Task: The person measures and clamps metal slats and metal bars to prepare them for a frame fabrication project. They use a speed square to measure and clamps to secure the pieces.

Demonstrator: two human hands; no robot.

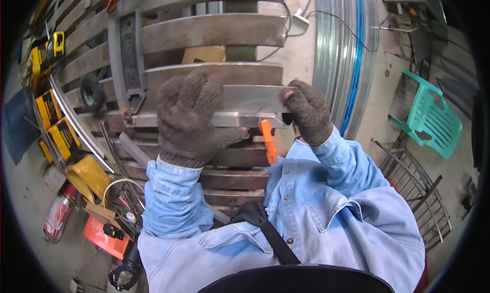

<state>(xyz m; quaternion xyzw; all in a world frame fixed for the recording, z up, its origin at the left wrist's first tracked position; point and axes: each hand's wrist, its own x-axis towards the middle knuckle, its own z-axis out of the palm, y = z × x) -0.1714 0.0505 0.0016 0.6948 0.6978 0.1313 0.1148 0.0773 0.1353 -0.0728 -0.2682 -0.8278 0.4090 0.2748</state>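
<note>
My left hand (185,120), in a dark knit glove, lies over a grey metal bar (227,120) on the slatted metal workbench. Its fingers rest across the bar and its thumb stretches to the right along the near side. Blur hides the exact fingertip contact. A flat metal strip (252,98) stands along the bar's far side. My right hand (310,112), gloved too, is closed on the strip's right end, with a bare fingertip showing. Between the hands, a clamp with an orange handle (268,141) sits at the bar, its handle pointing towards me.
A welded steel frame piece (131,58) lies across the bench slats (212,30). Long metal profiles (337,53) and a green plastic chair (431,114) are at right. Yellow-and-black boxes (64,137), a yellow container (88,178) and an orange box (105,237) stand at left.
</note>
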